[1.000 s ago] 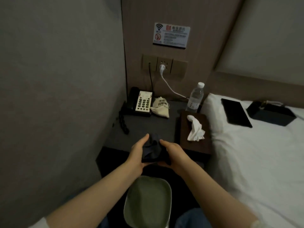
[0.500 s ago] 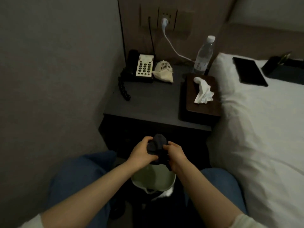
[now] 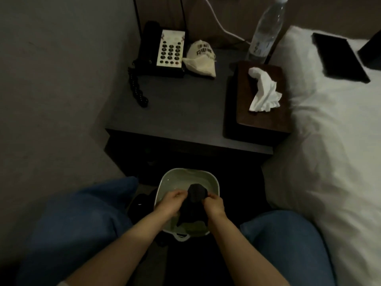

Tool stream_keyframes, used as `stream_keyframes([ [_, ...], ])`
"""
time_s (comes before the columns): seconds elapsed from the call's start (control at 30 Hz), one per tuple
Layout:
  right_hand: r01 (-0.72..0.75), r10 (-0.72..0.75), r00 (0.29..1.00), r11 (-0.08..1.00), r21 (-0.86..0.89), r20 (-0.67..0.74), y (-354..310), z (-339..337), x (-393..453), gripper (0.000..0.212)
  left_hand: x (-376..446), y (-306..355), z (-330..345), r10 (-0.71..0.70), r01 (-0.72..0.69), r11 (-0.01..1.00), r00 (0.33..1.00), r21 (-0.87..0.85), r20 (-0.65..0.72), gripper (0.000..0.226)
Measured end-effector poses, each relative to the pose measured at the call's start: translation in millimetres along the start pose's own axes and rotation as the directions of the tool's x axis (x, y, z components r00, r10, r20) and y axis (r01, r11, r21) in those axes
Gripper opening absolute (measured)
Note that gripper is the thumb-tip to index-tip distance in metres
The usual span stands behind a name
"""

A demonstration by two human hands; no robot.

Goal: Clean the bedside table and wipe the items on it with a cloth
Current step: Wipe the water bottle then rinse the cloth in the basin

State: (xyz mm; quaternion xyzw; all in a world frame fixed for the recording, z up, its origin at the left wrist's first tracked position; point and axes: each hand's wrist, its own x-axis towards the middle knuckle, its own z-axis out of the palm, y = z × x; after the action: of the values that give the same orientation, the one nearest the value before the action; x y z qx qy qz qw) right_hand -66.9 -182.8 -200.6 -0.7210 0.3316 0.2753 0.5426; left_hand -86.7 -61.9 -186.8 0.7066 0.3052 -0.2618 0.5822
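Note:
A dark cloth [image 3: 196, 198] is bunched between my two hands over a pale green basin [image 3: 169, 179] on the floor. My left hand [image 3: 170, 203] grips its left side and my right hand [image 3: 214, 204] grips its right side. Above them stands the dark bedside table [image 3: 181, 112]. On it are a black telephone [image 3: 162, 50] with a coiled cord, a small cream drawstring bag [image 3: 201, 58], a clear water bottle [image 3: 266, 32] and a brown tissue box [image 3: 261, 98] with a white tissue sticking out.
A grey wall closes in the left side. The white bed [image 3: 329, 141] lies to the right with a black flat device [image 3: 340, 56] on it. My knees in blue jeans [image 3: 82, 219] flank the basin. A white cable [image 3: 222, 27] runs behind the table.
The view has tilted down and both hands have lowered the cloth from table height to just over the basin, still gripping it.

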Motion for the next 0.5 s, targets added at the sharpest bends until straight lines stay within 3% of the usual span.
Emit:
stream_keyframes([
  [0.1, 0.042, -0.047, 0.998, 0.991, 0.124, 0.037, 2.0, 6.9, 3.0, 0.031, -0.4, 5.6, 6.6, -0.064, 0.084, 0.966, 0.994, -0.245, 0.089, 0.029],
  [0.17, 0.049, -0.06, 0.997, 0.979, 0.198, 0.05, 3.7, 8.6, 5.3, 0.034, 0.9, 4.5, 5.9, -0.065, 0.091, 0.961, 0.992, -0.26, 0.107, 0.036],
  [0.27, 0.056, -0.056, 0.998, 0.964, 0.259, -0.007, 6.2, 7.7, 5.6, 0.035, 7.6, -0.6, 3.3, -0.11, 0.101, 0.961, 0.994, -0.257, -0.022, 0.031],
  [0.33, 0.061, -0.05, 0.997, 0.978, 0.199, -0.06, 7.8, 4.8, 9.2, 0.035, 12.2, -6.4, -0.2, -0.135, 0.085, 0.947, 0.981, -0.309, -0.142, 0.017],
  [0.37, 0.055, -0.043, 0.996, 0.985, 0.166, -0.077, 8.9, 2.4, 10.7, 0.035, 14.2, -8.9, -2.7, -0.11, 0.051, 0.962, 0.972, -0.269, -0.21, 0.011],
  [0.43, 0.047, -0.035, 0.996, 0.989, 0.139, -0.088, 11.5, -0.1, 13.5, 0.035, 20.2, -15.7, -6.6, -0.019, -0.006, 0.997, 0.949, -0.078, -0.313, 0.021],
  [0.5, 0.038, -0.027, 0.996, 0.993, 0.116, -0.088, 10.9, -0.5, 12.4, 0.036, 20.7, -19.7, -7.5, 0.063, -0.026, 0.994, 0.935, 0.11, -0.35, 0.013],
])
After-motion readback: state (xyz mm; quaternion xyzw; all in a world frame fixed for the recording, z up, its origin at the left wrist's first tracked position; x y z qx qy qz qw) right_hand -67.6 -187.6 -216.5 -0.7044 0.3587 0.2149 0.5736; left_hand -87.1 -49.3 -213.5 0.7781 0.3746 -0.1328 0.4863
